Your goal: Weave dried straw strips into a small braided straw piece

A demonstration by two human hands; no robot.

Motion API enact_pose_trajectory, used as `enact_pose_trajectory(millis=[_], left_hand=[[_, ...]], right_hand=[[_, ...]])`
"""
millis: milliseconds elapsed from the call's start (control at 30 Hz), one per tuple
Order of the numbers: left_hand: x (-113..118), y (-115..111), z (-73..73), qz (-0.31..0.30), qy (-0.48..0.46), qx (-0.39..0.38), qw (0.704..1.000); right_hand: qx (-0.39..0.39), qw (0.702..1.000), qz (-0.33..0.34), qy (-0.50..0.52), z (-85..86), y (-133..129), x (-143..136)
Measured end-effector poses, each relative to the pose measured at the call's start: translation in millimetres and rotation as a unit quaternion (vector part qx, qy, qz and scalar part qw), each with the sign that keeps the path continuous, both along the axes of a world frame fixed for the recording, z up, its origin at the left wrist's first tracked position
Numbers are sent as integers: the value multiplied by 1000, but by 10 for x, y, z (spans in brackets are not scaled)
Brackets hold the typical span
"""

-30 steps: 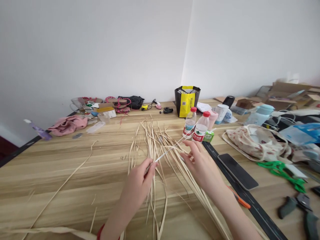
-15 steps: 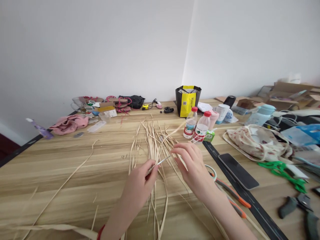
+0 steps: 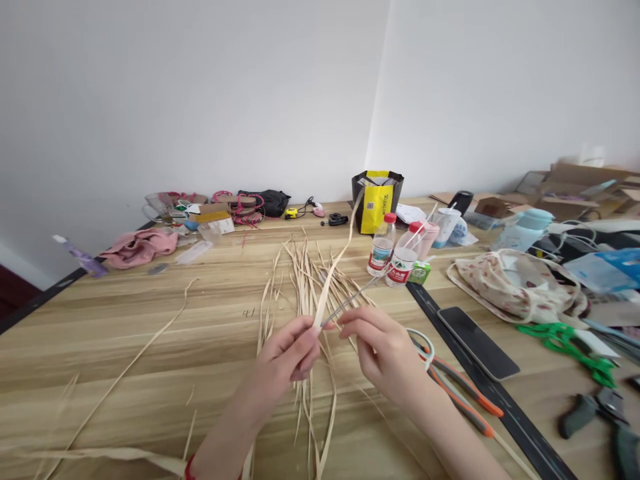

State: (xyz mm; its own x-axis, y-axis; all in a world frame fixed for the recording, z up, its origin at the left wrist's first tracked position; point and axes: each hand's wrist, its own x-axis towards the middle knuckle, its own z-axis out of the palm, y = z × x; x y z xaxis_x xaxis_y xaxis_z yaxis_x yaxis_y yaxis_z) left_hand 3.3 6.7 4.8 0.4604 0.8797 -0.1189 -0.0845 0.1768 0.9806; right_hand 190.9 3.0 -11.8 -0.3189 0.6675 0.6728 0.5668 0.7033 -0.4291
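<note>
My left hand (image 3: 295,347) pinches a pale flat strip (image 3: 327,283) that rises toward the black and yellow bag. A thin grey wire (image 3: 353,298) runs from the same pinch up to the right. My right hand (image 3: 383,340) is beside it, fingers bent and apart, with nothing seen in its grasp; the wire passes just above its fingertips. Beneath and behind both hands, a loose bundle of straw-coloured strips (image 3: 303,273) is spread on the wooden table (image 3: 150,380).
Two red-capped bottles (image 3: 382,247) stand beyond my right hand, near the bag (image 3: 375,207). To the right lie orange-handled pliers (image 3: 467,390), a phone (image 3: 479,342) and black-handled cutters (image 3: 595,410). A pink cloth (image 3: 137,248) is at the left.
The pale strip now stands up from my left hand, and more of the wire shows. My right hand has moved slightly down and right, away from the wire's end.
</note>
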Motion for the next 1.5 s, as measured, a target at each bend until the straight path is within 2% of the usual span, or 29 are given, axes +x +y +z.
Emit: enact_pose_trajectory(millis=[100,167,333,433,600,733,800,933,1133,1233,1333,1400,1500], left_hand=[[9,-19,10,9,-58,-65,996],[5,-23,16,9,-82,-98,992],[-6,-2,14,-26,-104,-134,985],[-1,7,-3,-27,-112,-145,983],[10,34,-32,28,-153,-135,979],[40,60,-51,83,-158,-98,979],[57,66,-60,109,-138,-69,982],[70,72,-78,141,-97,-37,985],[79,97,-96,188,-107,-31,976],[93,107,-97,196,-108,-31,974],[95,106,-96,187,-108,-28,976],[88,98,-93,177,-110,-28,978],[73,82,-81,167,-106,-31,980]], right_hand=[[-48,995,-89,-1,-44,78,-1],[-39,993,-110,-7,-49,125,10],[11,993,-39,-110,-27,174,38],[8,992,-5,-124,-25,177,33],[-76,995,41,-47,16,106,5],[-176,976,122,33,91,-11,-28],[-201,967,149,51,130,-54,-53],[-195,962,186,43,178,-69,-83],[-152,968,202,-9,203,-52,-16],[-157,965,206,49,185,-52,-8],[-171,950,217,149,130,-40,-37],[-202,921,225,245,81,-25,-63],[-259,847,219,410,11,7,-87]])
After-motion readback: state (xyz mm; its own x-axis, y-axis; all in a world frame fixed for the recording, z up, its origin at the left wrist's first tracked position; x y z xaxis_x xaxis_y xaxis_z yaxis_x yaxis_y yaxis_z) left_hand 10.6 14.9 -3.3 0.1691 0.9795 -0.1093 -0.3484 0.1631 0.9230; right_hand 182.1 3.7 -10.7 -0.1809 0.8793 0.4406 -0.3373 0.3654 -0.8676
